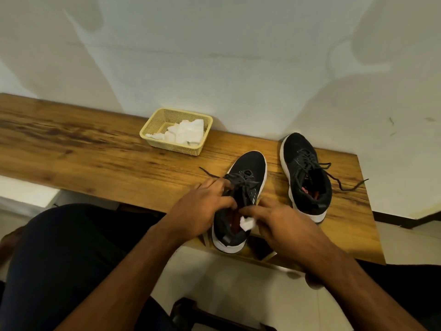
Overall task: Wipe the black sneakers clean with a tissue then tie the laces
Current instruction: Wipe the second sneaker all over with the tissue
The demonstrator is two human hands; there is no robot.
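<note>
nearest, pale floor tiles (pixel 214 283) sit below the worn wooden bench (pixel 83 144). the left hand (pixel 202 206) grips the near black mesh sneaker (pixel 241 187); the right hand (pixel 281 223) pinches a crumpled white tissue (pixel 247 223) at its collar. the second black sneaker (pixel 305 173) stands beside; beyond, a cream plastic basket (pixel 152 125) meets the white wall (pixel 238 56).

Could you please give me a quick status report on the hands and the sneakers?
Left hand grips near sneaker; right hand pinches tissue at its collar. Laces untied on both; far sneaker untouched. Nothing in the way.
</note>
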